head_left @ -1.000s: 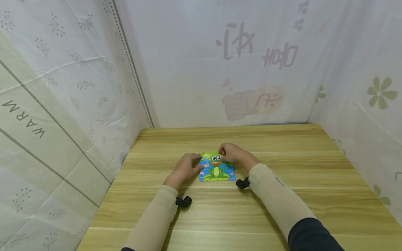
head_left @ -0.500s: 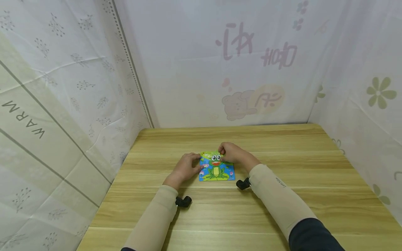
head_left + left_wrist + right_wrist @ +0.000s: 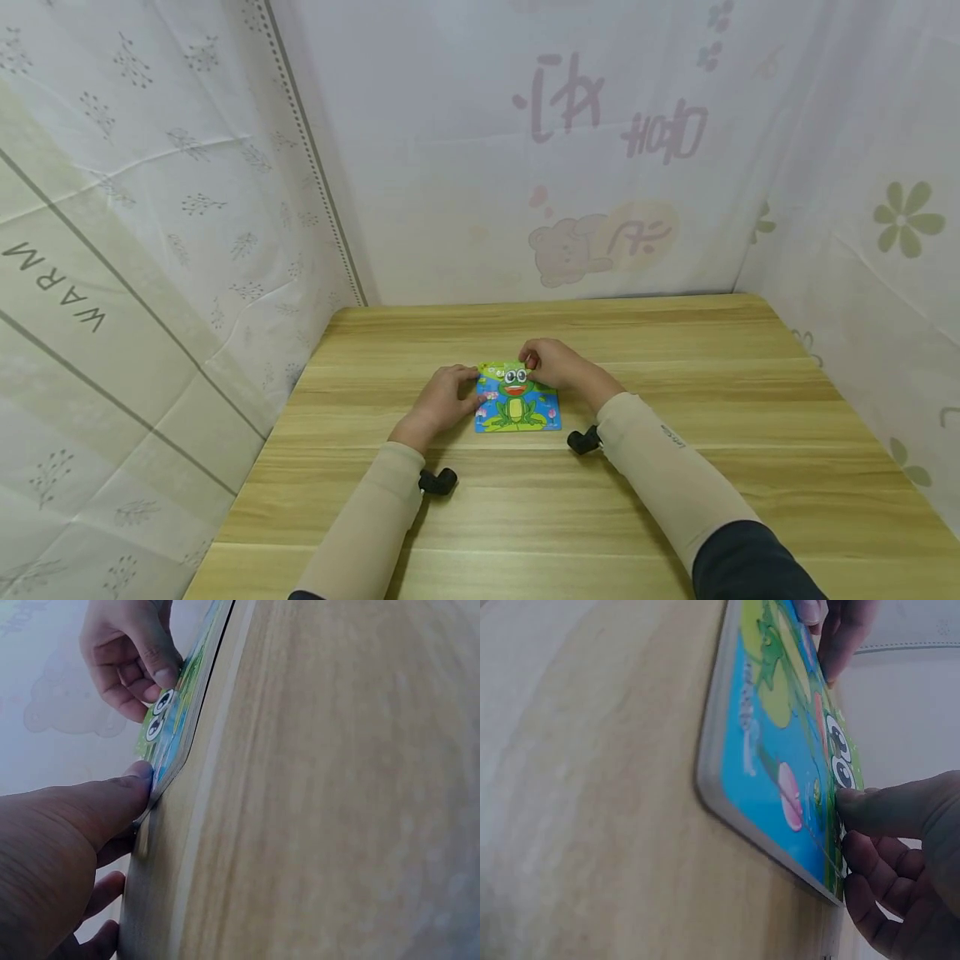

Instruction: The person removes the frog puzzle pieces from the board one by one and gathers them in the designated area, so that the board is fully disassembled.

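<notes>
A square frog picture puzzle (image 3: pixel 517 418) in blue and green lies flat on the table. My right hand (image 3: pixel 553 363) is at its far right part. There its thumb and curled fingers pinch a piece with the frog's eyes (image 3: pixel 840 754), which looks slightly raised at the far side in the wrist views. How much of that piece the fingers cover is hidden. My left hand (image 3: pixel 442 398) rests against the puzzle's left side. In the left wrist view, its thumb (image 3: pixel 135 784) touches the board's edge, while the other fingers lie beside it, partly hidden.
The wooden table (image 3: pixel 495 517) extends around the puzzle on all sides. Patterned cloth (image 3: pixel 450 167) hangs behind the table and along both sides. A small black camera (image 3: pixel 438 482) sits at the left wrist, and another black camera (image 3: pixel 583 440) at the right.
My right hand has shifted very slightly away and to the left over the puzzle's far edge. The left hand and the board keep nearly the same place.
</notes>
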`<state>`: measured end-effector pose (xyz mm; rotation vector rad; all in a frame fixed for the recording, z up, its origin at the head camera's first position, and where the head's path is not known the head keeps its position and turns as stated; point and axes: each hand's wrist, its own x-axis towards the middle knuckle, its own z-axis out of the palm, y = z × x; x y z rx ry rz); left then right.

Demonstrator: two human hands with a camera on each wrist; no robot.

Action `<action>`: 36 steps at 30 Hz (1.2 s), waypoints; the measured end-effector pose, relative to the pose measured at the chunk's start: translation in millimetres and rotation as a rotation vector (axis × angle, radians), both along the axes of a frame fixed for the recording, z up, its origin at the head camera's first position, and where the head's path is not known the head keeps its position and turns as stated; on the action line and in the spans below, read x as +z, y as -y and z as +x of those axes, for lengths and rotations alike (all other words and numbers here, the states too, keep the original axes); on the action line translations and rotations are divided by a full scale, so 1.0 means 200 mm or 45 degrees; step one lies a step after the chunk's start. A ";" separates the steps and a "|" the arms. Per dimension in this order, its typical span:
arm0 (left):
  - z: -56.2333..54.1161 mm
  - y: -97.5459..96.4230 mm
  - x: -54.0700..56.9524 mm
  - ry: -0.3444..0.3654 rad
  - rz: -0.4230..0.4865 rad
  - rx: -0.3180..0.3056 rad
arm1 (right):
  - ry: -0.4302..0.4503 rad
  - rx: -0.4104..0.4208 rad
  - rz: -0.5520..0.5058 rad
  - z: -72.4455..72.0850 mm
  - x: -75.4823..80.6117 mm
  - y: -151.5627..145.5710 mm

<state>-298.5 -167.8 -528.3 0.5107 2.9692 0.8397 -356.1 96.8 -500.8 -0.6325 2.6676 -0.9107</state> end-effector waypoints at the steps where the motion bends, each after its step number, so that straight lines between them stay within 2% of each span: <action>1: 0.00 0.00 0.00 0.000 -0.001 -0.002 | -0.013 0.006 0.007 0.00 0.00 0.00; 15: 0.00 0.00 0.00 -0.002 0.002 -0.008 | -0.100 0.012 0.029 0.00 -0.02 0.00; 23: 0.00 0.00 0.01 -0.001 0.012 -0.008 | -0.095 0.002 -0.011 0.00 -0.02 -0.01; 36: 0.01 -0.01 0.03 -0.017 -0.041 -0.019 | -0.086 -0.011 -0.035 0.00 -0.04 -0.02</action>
